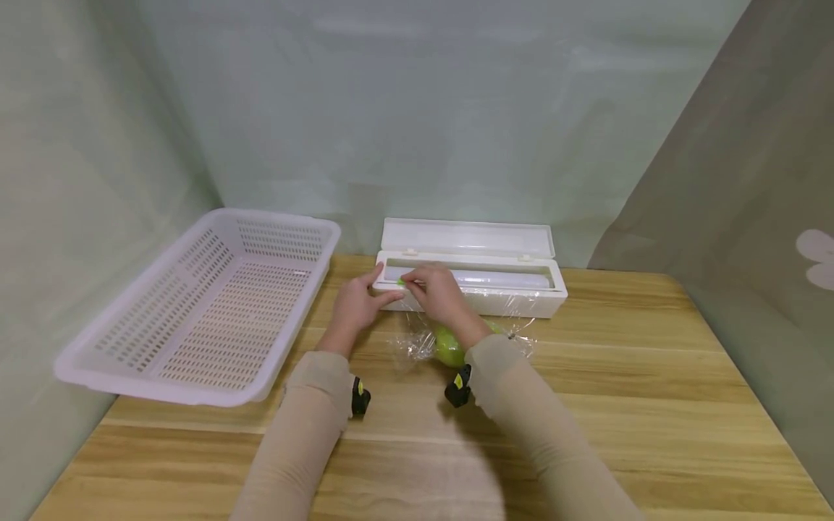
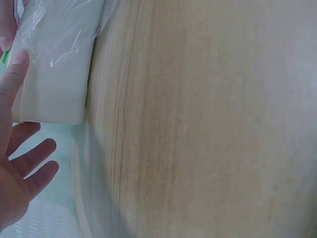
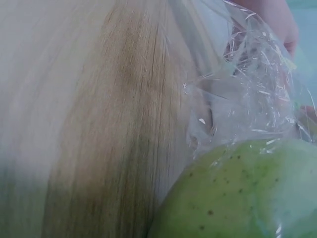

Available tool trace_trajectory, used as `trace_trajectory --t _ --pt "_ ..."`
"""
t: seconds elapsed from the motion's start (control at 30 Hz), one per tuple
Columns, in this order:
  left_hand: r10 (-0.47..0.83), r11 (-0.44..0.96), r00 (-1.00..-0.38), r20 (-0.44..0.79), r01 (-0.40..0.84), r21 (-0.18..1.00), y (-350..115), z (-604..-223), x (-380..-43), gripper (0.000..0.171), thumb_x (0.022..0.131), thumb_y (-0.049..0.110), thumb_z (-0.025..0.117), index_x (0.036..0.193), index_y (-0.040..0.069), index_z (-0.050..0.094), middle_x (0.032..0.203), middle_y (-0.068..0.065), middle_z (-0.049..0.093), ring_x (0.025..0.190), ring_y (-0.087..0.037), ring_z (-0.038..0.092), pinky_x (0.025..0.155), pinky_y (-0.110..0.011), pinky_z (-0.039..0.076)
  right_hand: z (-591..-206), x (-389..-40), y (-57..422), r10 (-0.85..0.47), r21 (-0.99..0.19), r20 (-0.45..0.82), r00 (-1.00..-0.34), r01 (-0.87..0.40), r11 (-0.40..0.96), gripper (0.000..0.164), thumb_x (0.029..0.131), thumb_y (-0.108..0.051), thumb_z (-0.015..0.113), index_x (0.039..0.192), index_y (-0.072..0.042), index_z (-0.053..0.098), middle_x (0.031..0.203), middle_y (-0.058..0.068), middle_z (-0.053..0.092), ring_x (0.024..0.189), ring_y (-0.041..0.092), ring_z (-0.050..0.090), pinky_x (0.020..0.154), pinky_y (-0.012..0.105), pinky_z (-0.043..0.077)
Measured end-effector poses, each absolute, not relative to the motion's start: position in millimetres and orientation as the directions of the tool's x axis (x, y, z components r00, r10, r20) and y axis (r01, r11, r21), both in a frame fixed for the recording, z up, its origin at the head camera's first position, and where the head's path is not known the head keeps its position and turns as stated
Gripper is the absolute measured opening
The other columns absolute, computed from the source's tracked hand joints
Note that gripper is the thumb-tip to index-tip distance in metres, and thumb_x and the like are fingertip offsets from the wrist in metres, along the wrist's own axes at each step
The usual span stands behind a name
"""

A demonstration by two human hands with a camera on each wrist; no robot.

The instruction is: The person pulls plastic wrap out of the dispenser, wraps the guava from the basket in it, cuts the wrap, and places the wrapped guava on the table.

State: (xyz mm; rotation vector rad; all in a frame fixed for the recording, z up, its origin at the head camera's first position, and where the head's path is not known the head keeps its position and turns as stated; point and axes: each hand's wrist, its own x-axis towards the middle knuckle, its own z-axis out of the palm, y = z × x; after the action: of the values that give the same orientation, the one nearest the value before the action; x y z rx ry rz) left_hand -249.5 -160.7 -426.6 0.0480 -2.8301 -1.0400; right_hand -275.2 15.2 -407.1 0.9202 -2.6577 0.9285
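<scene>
Showed two bare hands at work on a white box [image 1: 495, 298], set near the far edge of a wooden surface [image 1: 651, 405], to the right of a white basket [image 1: 224, 329]. Pinched a small green slider [image 1: 400, 281] between thumb and fingertips of the right hand [image 1: 438, 291], at the front rim near the box's left end. Rested the left hand [image 1: 355, 305] against that same end: thumb on the front, index finger up by the corner, other fingers spread beyond the end, clasping nothing.

Looked partway along, judging by the layout: lid [image 1: 468, 239] already tipped back, clear film [image 1: 420, 346] already drawn down over the front and across a green fruit [image 1: 449, 349] just before the box. Seemed not yet finished: film apparently joined to the box, edges crumpled and loose around the fruit, lid not shut. Gave no clear sign of a cut along the rim.

Lay lengthwise from left to right, with the box's long axis running almost straight across the head view, opening upward, front toward the wearer, hinges toward the pale backdrop [image 1: 443, 130]. Held the roll [image 1: 502, 278] inside parallel to that length. Could not tell the fruit's direction or long axis: partly covered in the head view, cropped in the right wrist view, rounded and speckled where visible.
</scene>
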Motion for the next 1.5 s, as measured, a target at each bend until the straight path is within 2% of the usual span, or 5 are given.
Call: trace_trajectory --t 0.27,0.63,0.87,1.17,1.5 --pt "-0.072 0.766 -0.99 0.119 0.022 0.643 -161.4 -428.1 -249.8 0.081 0.076 0.056 0.068 0.143 0.019 0.041 0.14 -0.018 0.046 0.122 -0.032 0.053 0.101 -0.047 0.043 -406.6 -274.8 14.8 -0.492 -0.514 0.333 -0.804 -0.592 0.621 0.019 0.091 -0.016 0.063 0.107 -0.01 0.071 0.108 0.006 0.07 0.106 0.023 0.06 0.099 0.035 0.046" --pt "-0.07 0.759 -0.99 0.122 0.026 0.65 -161.2 -428.7 -248.8 0.081 0.076 0.055 0.069 0.143 0.017 0.041 0.14 -0.018 0.046 0.126 -0.034 0.049 0.103 -0.047 0.041 -406.6 -273.5 16.1 -0.489 -0.524 0.344 -0.802 -0.596 0.608 0.019 0.09 -0.014 0.064 0.106 -0.009 0.071 0.107 0.008 0.07 0.106 0.025 0.061 0.1 0.036 0.045" --pt "-0.078 0.757 -0.991 0.108 0.012 0.653 -161.1 -429.0 -249.3 0.081 0.076 0.056 0.068 0.143 0.019 0.04 0.141 -0.018 0.045 0.114 -0.031 0.056 0.101 -0.047 0.043 -406.9 -273.7 16.3 -0.481 -0.536 0.335 -0.81 -0.584 0.61 0.019 0.089 -0.014 0.064 0.106 -0.009 0.071 0.107 0.008 0.07 0.107 0.025 0.06 0.1 0.037 0.045" --pt "-0.082 0.76 -0.991 0.109 0.008 0.649 -161.0 -429.1 -249.5 0.081 0.076 0.057 0.068 0.143 0.02 0.04 0.141 -0.018 0.045 0.102 -0.029 0.057 0.098 -0.046 0.045 -406.4 -273.5 16.8 -0.47 -0.546 0.323 -0.822 -0.567 0.617 0.019 0.09 -0.014 0.063 0.107 -0.01 0.071 0.109 0.008 0.07 0.108 0.025 0.06 0.1 0.036 0.045" --pt "-0.074 0.765 -0.989 0.129 0.027 0.643 -162.0 -430.1 -250.5 0.082 0.076 0.057 0.068 0.143 0.019 0.041 0.14 -0.017 0.047 0.124 -0.033 0.052 0.102 -0.047 0.042 -408.3 -274.3 17.4 -0.464 -0.547 0.341 -0.818 -0.574 0.61 0.019 0.09 -0.014 0.063 0.106 -0.009 0.071 0.108 0.008 0.07 0.108 0.025 0.06 0.102 0.037 0.043"
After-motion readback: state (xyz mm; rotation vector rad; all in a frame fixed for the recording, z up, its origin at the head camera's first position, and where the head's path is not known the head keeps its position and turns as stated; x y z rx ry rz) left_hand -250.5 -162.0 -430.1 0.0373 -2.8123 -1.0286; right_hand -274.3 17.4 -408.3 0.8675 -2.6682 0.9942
